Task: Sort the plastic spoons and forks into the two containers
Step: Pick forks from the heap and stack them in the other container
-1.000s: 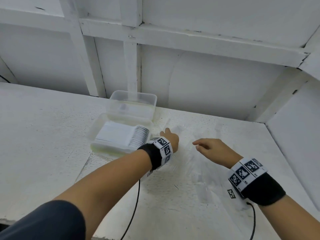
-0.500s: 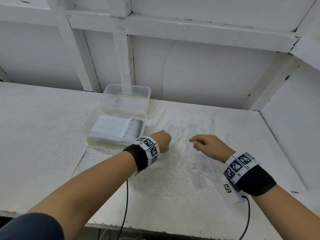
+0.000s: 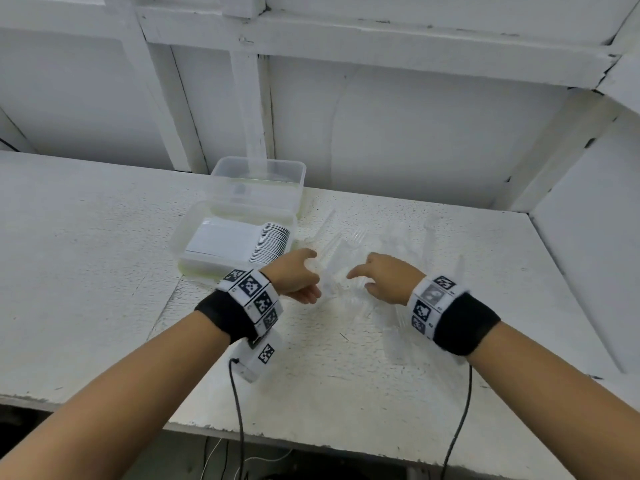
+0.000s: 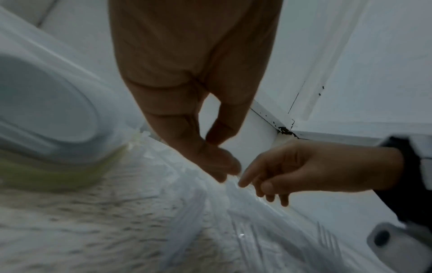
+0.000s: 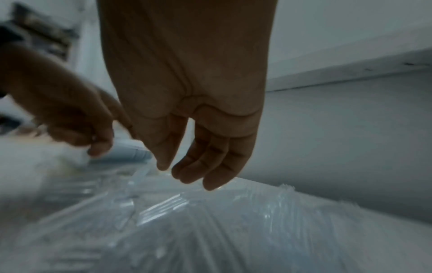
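A loose pile of clear plastic forks and spoons lies on the white table, right of two clear containers. The near container holds a white stack; the far container sits behind it. My left hand is at the pile's left edge, its fingers curled and pinching a clear utensil; blur hides whether it is a fork or a spoon. My right hand hovers just above the pile, fingers loosely bent with thumb apart, holding nothing. The two hands nearly meet in the left wrist view.
White wall panels and beams close in the back, and a slanted panel bounds the table on the right. Cables hang from both wristbands over the table's front edge.
Both hands have drawn together over the pile: the right hand slid left, the left hand edged right and lower. The head view has moved.
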